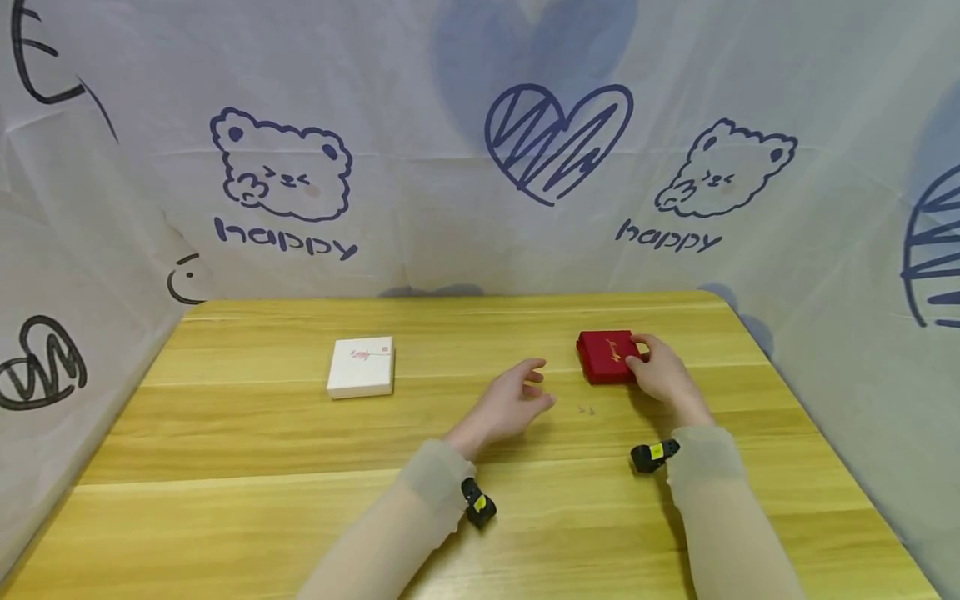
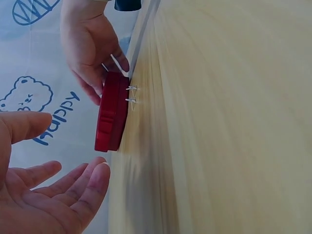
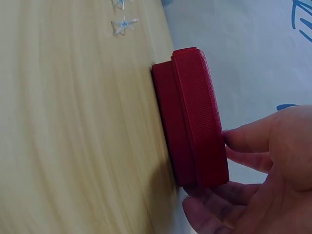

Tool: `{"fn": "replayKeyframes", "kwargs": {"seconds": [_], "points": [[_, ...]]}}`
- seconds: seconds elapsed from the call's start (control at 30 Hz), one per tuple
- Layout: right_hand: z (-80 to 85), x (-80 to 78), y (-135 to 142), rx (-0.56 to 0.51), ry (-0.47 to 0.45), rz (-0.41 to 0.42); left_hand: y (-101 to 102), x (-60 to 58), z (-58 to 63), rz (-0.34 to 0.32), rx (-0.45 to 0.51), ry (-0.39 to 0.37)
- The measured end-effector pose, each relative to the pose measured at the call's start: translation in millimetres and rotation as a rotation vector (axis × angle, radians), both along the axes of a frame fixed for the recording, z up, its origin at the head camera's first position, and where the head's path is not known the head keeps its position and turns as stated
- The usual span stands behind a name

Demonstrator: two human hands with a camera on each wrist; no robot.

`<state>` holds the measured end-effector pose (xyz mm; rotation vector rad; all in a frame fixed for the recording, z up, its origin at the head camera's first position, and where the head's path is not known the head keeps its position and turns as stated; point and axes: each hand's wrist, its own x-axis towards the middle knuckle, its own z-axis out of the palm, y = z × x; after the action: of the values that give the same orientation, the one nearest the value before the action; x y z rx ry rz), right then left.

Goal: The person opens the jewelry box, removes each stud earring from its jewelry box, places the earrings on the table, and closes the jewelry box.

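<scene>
A red jewelry box (image 1: 607, 357) with gold lettering on its lid sits at the right of the table. My right hand (image 1: 663, 371) grips its right side, the thumb on the lid and the fingers at the edge, as the right wrist view shows. The lid (image 3: 200, 117) appears to be on the box. My left hand (image 1: 512, 402) hovers left of the box, fingers loosely bent and apart, holding nothing. Two small silvery star-shaped pieces (image 3: 124, 25) lie on the table just in front of the box; their exact kind is too small to tell.
A white square box (image 1: 362, 367) with a red print stands on the left part of the wooden table (image 1: 247, 467). Behind the table hangs a pale cloth (image 1: 420, 208) with bear and heart drawings. Each wrist carries a small black camera (image 1: 477, 502).
</scene>
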<state>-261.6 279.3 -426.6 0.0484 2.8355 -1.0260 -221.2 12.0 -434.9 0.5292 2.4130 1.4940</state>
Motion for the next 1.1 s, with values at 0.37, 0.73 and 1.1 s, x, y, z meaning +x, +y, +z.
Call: {"fn": "replayKeyframes", "kwargs": {"seconds": [0.37,0.73,1.1], "points": [[-0.7,0.6,-11.6,-0.043,0.000,0.032,11.3,-3.6,-2.5,-0.031,0.001,-0.021],[-4.9,-0.4,-27.5,-0.053,0.003,0.048,14.5,-4.4,-10.6,-0.042,-0.034,-0.024],[-5.2,0.0,-42.3,-0.044,0.029,0.052,16.0,-5.0,-10.4,-0.074,-0.080,0.004]]}}
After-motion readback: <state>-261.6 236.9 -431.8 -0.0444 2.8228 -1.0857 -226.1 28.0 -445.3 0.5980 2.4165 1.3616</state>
